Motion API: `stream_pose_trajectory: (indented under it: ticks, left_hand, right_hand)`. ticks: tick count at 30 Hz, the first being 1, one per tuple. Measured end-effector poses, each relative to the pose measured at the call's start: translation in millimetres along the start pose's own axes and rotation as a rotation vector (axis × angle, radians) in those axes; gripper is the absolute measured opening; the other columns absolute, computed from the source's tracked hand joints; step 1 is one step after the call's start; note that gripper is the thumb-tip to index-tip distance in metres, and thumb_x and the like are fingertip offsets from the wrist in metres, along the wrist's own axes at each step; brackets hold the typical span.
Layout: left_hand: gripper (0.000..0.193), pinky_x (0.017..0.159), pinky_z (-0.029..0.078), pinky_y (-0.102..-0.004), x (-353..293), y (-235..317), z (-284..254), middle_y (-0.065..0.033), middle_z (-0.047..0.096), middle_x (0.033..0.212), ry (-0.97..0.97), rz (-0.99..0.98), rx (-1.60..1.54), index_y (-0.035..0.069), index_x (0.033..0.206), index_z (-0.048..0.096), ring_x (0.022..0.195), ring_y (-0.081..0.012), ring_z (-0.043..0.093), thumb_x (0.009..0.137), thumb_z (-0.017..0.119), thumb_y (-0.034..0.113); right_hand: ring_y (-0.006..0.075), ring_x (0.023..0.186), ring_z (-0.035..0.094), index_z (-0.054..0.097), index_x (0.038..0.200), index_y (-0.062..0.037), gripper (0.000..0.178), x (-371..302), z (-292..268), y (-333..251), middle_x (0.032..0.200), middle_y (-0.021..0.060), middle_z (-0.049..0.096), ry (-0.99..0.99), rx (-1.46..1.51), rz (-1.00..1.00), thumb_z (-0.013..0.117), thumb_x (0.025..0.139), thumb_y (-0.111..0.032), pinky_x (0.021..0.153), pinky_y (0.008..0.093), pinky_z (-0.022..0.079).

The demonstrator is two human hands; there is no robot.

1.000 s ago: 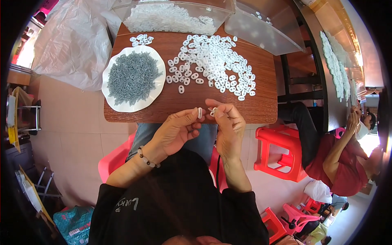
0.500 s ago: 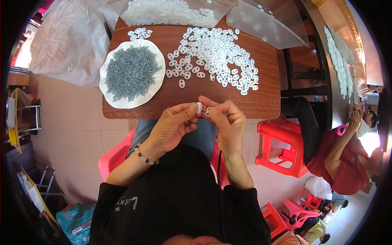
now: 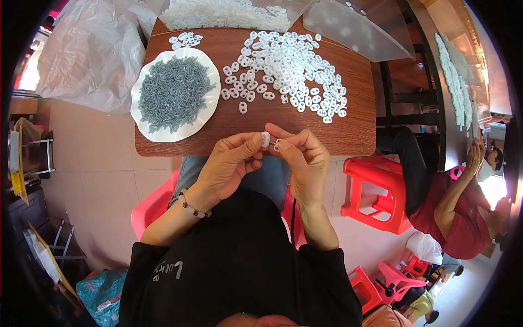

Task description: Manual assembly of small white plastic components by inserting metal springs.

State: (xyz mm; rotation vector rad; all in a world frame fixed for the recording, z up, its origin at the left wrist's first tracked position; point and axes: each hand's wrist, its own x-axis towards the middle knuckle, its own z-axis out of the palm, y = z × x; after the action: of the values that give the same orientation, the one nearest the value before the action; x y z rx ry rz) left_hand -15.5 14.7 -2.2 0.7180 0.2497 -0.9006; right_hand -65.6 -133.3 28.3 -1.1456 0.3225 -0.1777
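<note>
Just past the table's near edge, my left hand pinches a white oval plastic piece between thumb and forefinger. My right hand is closed on a small pale looped piece, partly hidden by the fingertips. A thin shaft seems to bridge the gap between the two pieces; whether it is in a hole I cannot tell. Beyond my hands, many white two-hole oval pieces lie heaped and scattered on the table. A white wavy-rimmed plate at the left bears a pile of small grey screw-like pins.
Clear plastic bins stand along the far side of the brown table. A few white pieces lie behind the plate. Left is a large plastic bag; right are a red stool and a seated person.
Both hands keep their pinch, and the white oval piece has shifted up a little. The view has tilted slightly; the things on the table look unchanged.
</note>
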Motion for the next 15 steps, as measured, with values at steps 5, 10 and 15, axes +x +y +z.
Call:
stream_pose_trajectory:
  ticks: [5, 10, 15]
  left_hand:
    - [0.019, 0.069, 0.045, -0.0205, -2.1, 2.0, 4.8, 0.0013, 0.063, 0.086, 0.023, 0.042, 0.067, 0.005, 0.102, 0.067, 0.076, -0.0052, 0.054, 0.094, 0.061, 0.021]
    - [0.017, 0.067, 0.045, -0.0201, -4.4, 2.7, 1.9, 0.0003, 0.064, 0.082, 0.0, 0.136, 0.144, 0.003, 0.101, 0.068, 0.074, -0.0057, 0.056, 0.092, 0.063, 0.017]
    - [0.019, 0.063, 0.045, -0.0187, -8.5, 5.7, 4.1, -0.0017, 0.067, 0.083, 0.028, 0.203, 0.25, 0.002, 0.101, 0.069, 0.072, -0.0062, 0.058, 0.09, 0.067, 0.016]
  right_hand:
    - [0.0256, 0.102, 0.064, 0.056, 0.083, 0.0019, 0.006, 0.0, -1.4, 0.4, 0.109, 0.0293, 0.062, -0.002, -0.003, 0.011, 0.058, 0.089, 0.002, 0.085, 0.0385, 0.056]
    - [0.0239, 0.099, 0.065, 0.057, 0.086, 0.0019, 0.005, -1.4, -1.8, 4.2, 0.113, 0.0286, 0.061, -0.033, -0.013, 0.016, 0.058, 0.09, 0.002, 0.085, 0.0376, 0.056]
    - [0.0228, 0.099, 0.064, 0.057, 0.087, 0.0015, 0.004, -2.9, 0.5, 4.6, 0.116, 0.028, 0.06, -0.057, -0.03, 0.022, 0.058, 0.091, 0.002, 0.086, 0.0374, 0.055]
